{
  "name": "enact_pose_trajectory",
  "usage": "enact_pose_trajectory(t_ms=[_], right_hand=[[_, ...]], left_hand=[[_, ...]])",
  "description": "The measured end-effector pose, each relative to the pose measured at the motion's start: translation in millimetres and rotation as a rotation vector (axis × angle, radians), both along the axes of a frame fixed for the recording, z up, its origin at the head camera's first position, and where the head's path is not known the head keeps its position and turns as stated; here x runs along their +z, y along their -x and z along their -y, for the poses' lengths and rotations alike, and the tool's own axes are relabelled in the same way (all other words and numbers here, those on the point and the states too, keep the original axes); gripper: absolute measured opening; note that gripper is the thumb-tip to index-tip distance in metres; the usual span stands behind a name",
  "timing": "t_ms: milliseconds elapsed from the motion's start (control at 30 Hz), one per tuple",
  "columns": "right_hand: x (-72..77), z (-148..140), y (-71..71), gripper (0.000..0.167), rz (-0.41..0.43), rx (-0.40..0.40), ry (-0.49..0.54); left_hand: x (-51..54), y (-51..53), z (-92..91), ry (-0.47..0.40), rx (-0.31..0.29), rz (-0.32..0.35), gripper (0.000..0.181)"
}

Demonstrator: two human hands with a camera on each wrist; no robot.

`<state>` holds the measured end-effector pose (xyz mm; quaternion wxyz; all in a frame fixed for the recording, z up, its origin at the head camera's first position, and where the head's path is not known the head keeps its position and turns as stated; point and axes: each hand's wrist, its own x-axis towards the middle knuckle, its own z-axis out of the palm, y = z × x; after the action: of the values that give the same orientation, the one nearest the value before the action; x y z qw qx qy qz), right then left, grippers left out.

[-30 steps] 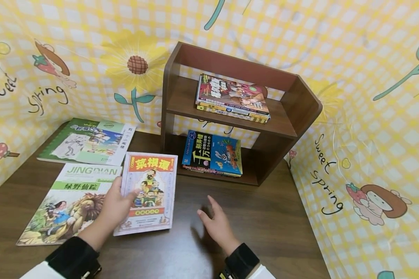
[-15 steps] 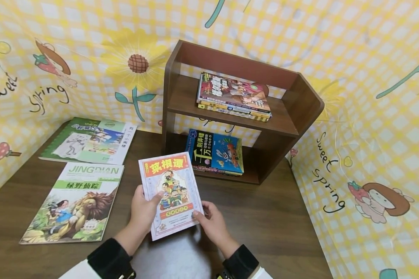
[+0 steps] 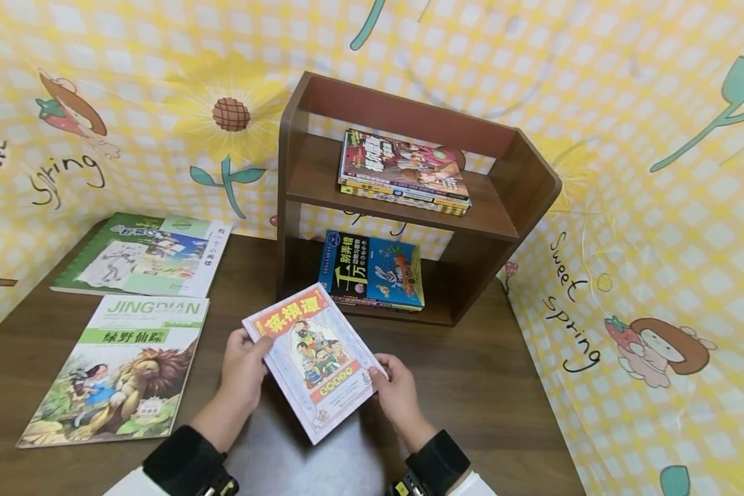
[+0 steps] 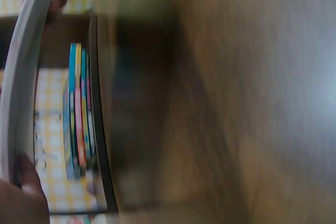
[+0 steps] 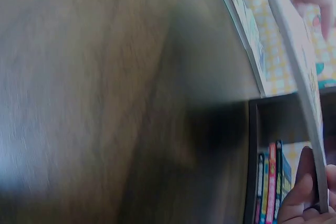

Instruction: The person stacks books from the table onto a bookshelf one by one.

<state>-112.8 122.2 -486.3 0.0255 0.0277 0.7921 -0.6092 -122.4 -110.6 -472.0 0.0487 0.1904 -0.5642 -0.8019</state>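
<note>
Both hands hold a pale book with a red and yellow title band and a group of cartoon figures on its cover. The left hand grips its left edge, thumb on the cover. On the lower right edge, the right hand pinches the book between thumb and fingers. The book is turned askew and held above the table, in front of the shelf. In the left wrist view the same book appears edge-on, as does the book in the right wrist view.
A brown two-tier bookshelf stands behind, with a book stack on top and another stack below. At left on the table lie a lion-cover book and a green book. Patterned cloth surrounds the table.
The left hand has carried the book rightward from beside the lion-cover book. The right hand has taken hold of its right edge, and the book has turned counterclockwise.
</note>
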Motion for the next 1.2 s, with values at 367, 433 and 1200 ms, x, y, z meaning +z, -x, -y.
enact_pose_trajectory(t_ms=[367, 433, 1200], right_hand=[[14.0, -22.2, 20.5, 0.027, 0.061, -0.137, -0.068], [16.4, -24.1, 23.2, 0.028, 0.071, -0.171, -0.050], [48.6, -34.2, 31.2, 0.063, 0.043, -0.182, 0.103]], left_hand=[[5.7, 7.1, 45.1, 0.131, -0.572, 0.032, 0.047], [4.0, 8.1, 45.0, 0.150, -0.649, 0.037, 0.055], [15.7, 1.8, 0.4, 0.108, -0.607, -0.093, 0.075]])
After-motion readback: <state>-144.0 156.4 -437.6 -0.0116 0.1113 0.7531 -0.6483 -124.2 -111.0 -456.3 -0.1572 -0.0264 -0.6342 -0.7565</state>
